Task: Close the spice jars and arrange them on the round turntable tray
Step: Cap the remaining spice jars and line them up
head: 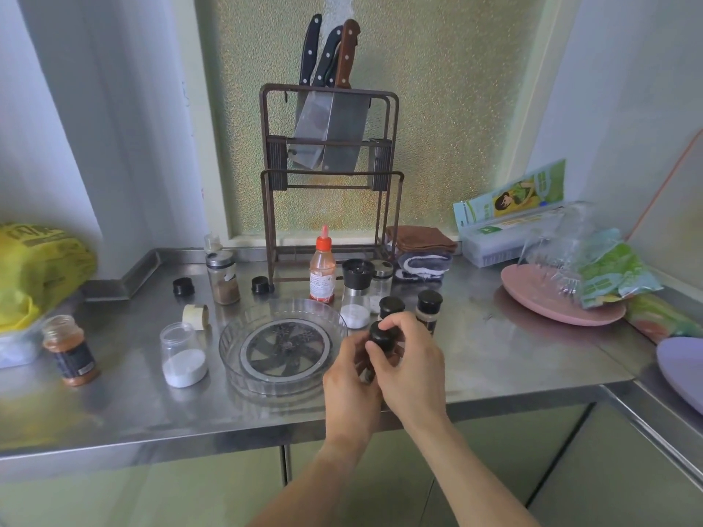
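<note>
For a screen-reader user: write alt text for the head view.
Both hands hold a small black-capped spice jar above a steel counter: left hand on the body, right hand on the cap. The clear turntable tray beside it holds no jars; two uncapped jars stand left.

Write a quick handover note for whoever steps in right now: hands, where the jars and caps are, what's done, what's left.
Left hand grips a jar body; right hand grips its black cap, on the jar just right of the tray.
Tray holds no jars.
Capped: two black-capped jars behind the hands.
Open: red spice jar and white powder jar, left of the tray.
Two loose black caps lie behind the tray.
Left: cap the open jars, load all onto the tray.
</note>
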Action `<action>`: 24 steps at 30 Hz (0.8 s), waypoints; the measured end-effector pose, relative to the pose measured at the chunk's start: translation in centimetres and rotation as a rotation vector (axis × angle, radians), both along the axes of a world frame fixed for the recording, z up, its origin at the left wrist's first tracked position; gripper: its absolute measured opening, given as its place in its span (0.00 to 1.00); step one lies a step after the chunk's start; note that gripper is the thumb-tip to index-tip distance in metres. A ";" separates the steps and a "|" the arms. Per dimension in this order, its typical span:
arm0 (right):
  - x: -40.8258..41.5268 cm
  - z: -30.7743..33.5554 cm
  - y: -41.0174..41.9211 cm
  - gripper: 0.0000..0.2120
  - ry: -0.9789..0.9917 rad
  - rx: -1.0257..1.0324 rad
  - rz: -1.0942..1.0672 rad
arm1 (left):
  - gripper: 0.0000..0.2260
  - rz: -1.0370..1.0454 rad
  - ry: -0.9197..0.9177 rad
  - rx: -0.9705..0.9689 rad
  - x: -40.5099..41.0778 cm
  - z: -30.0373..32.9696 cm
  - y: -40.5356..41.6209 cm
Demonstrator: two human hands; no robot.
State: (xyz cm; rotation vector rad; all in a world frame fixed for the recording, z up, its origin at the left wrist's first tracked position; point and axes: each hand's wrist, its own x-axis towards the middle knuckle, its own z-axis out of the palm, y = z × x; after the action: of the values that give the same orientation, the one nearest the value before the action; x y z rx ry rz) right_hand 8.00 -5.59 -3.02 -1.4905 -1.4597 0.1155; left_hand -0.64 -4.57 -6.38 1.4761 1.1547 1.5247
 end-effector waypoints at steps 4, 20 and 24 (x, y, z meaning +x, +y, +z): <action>-0.1 -0.8 -1.1 0.28 0.041 -0.104 0.012 | 0.23 -0.033 0.109 0.033 -0.2 -0.6 0.4; 6.6 0.3 -1.0 0.35 0.043 -0.192 -0.340 | 0.14 -0.083 0.283 -0.076 -1.1 -0.4 0.8; 9.8 -3.5 1.1 0.38 0.054 -0.125 -0.460 | 0.13 -0.033 0.237 0.092 -4.7 3.2 -0.5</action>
State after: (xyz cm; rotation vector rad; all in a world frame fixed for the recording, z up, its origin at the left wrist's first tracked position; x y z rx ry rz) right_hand 17.77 -4.45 -6.49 -1.8728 -1.0504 -0.0339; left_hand -5.31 -5.10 -3.14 1.7669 1.2008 1.4255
